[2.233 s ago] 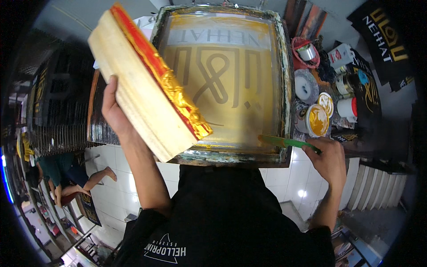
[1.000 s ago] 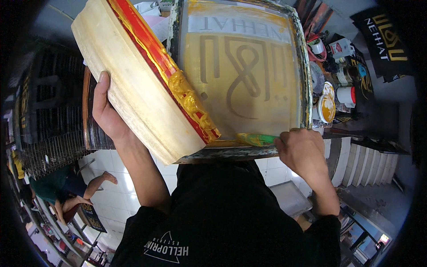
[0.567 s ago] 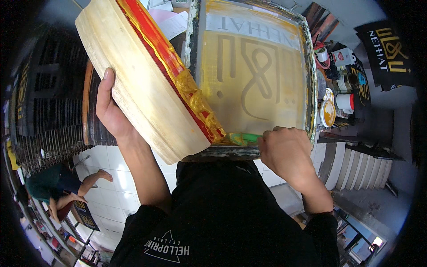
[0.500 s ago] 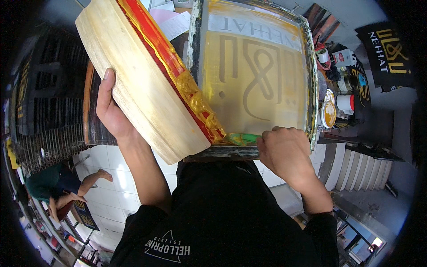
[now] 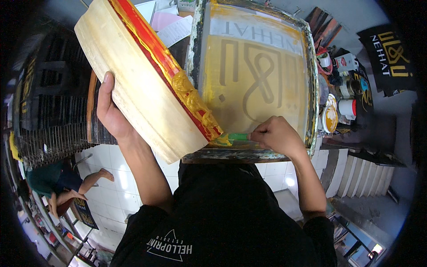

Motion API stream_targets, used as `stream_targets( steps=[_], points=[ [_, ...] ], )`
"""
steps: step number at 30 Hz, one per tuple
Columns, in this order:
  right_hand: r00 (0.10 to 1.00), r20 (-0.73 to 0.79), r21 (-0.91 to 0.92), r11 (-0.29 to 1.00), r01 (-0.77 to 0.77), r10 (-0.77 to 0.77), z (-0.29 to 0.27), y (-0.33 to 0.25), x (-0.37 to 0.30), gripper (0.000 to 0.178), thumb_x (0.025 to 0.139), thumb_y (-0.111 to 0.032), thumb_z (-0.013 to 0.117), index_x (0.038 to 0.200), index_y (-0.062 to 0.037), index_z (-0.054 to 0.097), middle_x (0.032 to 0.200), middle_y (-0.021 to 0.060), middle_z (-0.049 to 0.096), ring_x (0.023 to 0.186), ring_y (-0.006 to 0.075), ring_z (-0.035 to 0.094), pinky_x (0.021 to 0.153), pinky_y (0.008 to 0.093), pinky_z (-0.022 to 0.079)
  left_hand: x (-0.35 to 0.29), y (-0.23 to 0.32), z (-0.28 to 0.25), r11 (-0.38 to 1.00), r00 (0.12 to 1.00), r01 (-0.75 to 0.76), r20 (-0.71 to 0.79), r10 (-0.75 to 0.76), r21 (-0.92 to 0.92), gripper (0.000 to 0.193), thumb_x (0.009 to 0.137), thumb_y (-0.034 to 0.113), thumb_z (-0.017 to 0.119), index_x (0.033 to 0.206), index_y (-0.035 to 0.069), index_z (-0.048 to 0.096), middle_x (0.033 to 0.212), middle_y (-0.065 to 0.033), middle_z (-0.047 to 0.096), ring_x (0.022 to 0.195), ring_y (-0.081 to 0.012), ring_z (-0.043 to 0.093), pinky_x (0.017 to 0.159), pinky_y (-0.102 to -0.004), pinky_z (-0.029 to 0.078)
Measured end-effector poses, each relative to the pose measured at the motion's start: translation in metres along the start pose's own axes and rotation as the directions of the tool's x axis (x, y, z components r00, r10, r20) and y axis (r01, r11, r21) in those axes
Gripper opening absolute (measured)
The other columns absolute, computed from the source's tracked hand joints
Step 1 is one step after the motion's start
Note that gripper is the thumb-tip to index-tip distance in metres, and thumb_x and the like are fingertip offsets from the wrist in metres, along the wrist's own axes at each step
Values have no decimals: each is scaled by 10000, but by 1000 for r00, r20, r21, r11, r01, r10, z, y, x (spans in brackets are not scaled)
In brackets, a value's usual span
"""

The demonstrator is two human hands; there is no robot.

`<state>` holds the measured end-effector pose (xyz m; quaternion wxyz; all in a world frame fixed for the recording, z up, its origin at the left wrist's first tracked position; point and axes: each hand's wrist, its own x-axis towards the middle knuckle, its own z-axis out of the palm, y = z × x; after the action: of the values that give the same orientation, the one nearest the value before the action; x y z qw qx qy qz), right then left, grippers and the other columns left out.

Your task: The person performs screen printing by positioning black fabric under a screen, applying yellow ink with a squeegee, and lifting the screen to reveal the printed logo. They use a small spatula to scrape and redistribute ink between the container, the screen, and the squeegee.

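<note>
- Work table [image 5: 178, 49], dark-topped, carries the metal-framed printing screen [image 5: 253, 80], flat, smeared with yellow ink.
- Pink and white paper sheets [image 5: 169, 24] lie at the far left.
- Ink tubs [image 5: 329, 118] and small jars [image 5: 344, 107] crowd the right edge, just beside the frame.

Bright, even light; sharp centre, fisheye bending and dark vignette at edges.

A: How many printing screens?
B: One framed screen [image 5: 253, 80], with one wooden squeegee [image 5: 147, 84] tilted at its left edge.

A: And tools, hands?
B: One green spatula [image 5: 238, 136] at the screen's near edge; two hands, left [image 5: 111, 111] and right [image 5: 278, 135].
</note>
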<state>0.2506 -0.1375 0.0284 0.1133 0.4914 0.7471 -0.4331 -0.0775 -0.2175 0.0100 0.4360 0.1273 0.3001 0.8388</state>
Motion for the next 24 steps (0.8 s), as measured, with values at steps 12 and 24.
stream_targets(
  steps=[12, 24],
  points=[
    [936, -333, 696, 641, 324, -112, -34, 120, -38, 174, 923, -52, 700, 1074, 31, 727, 834, 45, 719, 726, 95, 654, 648, 238, 513, -34, -62, 57, 993, 996, -4, -84, 14, 117, 506, 987, 255, 545, 1340, -107, 524, 1178, -250, 690, 983, -288, 730, 895, -368, 595],
    [617, -758, 398, 599, 695, -211, -36, 144, -33, 264, 889, 58, 716, 1150, 23, 722, 1118, 99, 688, 1018, 163, 642, 908, 278, 497, -62, -185, 148, 938, 939, 345, 15, -345, -34, 513, 954, 297, 608, 1318, -60, 555, 1169, -203, 703, 1002, -289, 712, 923, -385, 568]
  ],
)
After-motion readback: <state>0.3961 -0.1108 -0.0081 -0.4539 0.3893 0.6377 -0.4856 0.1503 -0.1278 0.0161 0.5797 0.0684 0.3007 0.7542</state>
